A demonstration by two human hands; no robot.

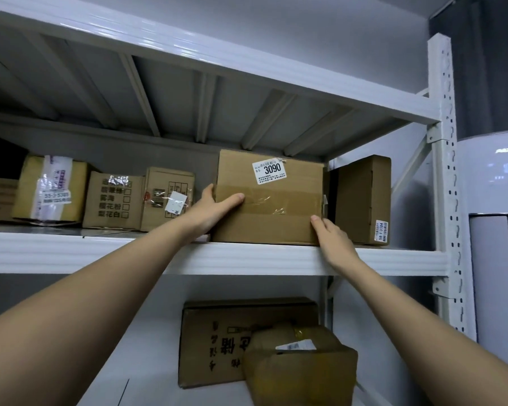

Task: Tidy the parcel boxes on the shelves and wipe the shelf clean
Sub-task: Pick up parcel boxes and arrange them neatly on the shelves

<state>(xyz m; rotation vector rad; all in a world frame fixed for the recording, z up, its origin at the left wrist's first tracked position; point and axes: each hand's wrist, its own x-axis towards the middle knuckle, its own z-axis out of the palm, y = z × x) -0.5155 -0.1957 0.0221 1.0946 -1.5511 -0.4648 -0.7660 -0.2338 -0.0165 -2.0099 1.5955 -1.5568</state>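
Observation:
A large brown parcel box (273,227) with a white "3090" label and a band of brown tape stands at the front edge of the white metal shelf (100,253). My left hand (214,209) grips its left side, thumb across the front face. My right hand (332,238) holds its lower right corner, fingers against the right side. A tall narrow box (362,200) stands just right of it. Left of it sit three smaller boxes: one with a torn label (167,199), one with printed characters (112,200), one taped (49,190).
The shelf above hangs low over the boxes. A perforated upright post (447,171) closes the right end. On the lower shelf lie a flat printed carton (214,344) and a crumpled taped parcel (299,367) in front of it. A white cabinet (493,230) stands right of the rack.

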